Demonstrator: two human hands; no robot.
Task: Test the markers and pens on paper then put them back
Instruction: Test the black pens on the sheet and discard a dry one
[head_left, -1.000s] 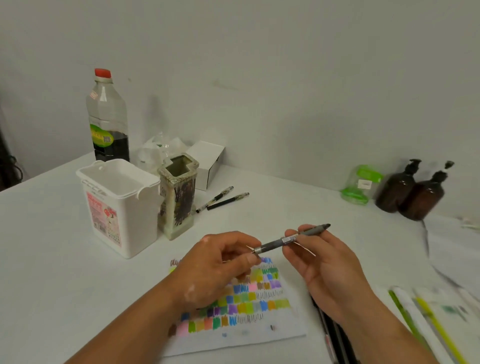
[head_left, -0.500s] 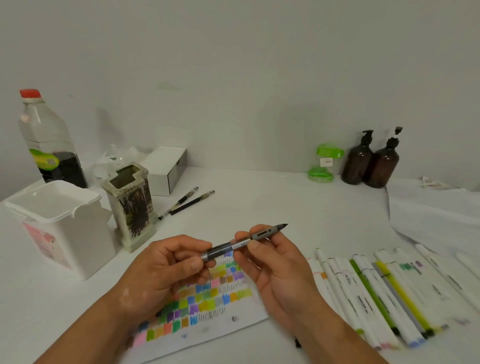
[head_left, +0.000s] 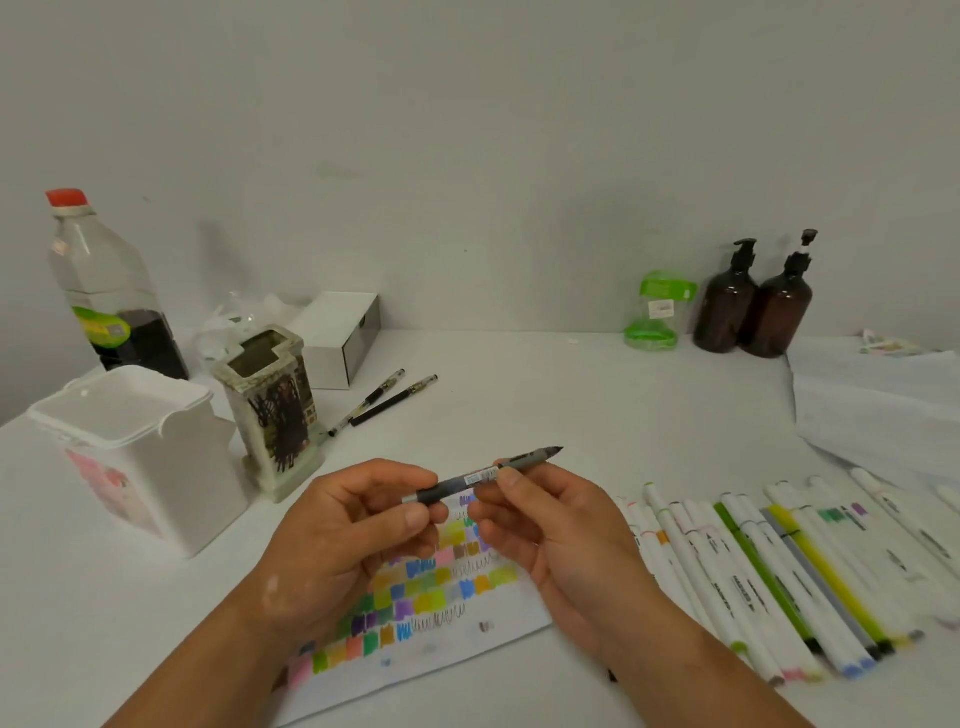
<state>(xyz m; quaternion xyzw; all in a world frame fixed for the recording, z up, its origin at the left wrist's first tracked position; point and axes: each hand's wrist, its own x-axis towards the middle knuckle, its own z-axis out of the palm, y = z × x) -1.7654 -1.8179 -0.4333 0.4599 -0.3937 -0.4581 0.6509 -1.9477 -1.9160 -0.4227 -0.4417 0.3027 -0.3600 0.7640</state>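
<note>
Aloft, left grip (head_left: 343, 530) and right grip (head_left: 556, 525) pinching grey pen (head_left: 467, 480) over paper (head_left: 467, 639), markers (head_left: 769, 566) beside

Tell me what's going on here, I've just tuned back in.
A person holds a dark grey pen in both hands above the white paper sheet of coloured test swatches. The left hand grips one end and the right hand pinches the barrel; the pen is not touching the paper. A row of white-barrelled markers lies to the right. Two black pens lie beside the decorated ceramic holder.
</note>
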